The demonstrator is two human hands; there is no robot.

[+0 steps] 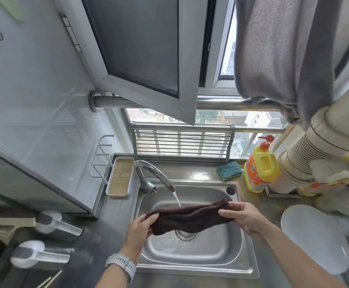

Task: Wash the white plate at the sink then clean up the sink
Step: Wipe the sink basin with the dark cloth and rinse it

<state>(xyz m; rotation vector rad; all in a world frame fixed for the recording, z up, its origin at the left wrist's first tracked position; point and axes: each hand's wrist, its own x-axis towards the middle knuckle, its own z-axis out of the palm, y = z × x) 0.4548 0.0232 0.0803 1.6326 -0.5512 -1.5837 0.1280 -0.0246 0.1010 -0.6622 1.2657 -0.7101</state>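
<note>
Both forearms are bare, with no sleeves in view. The left wrist carries a watch [121, 265] on a pale grey, perforated strap. The left hand [140, 229] and right hand [244, 218] wear no gloves or rings.

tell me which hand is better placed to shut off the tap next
Left. The left hand grips the brown cloth on the side where the faucet base stands, at the sink back-left corner; the right hand is farther off.
</note>
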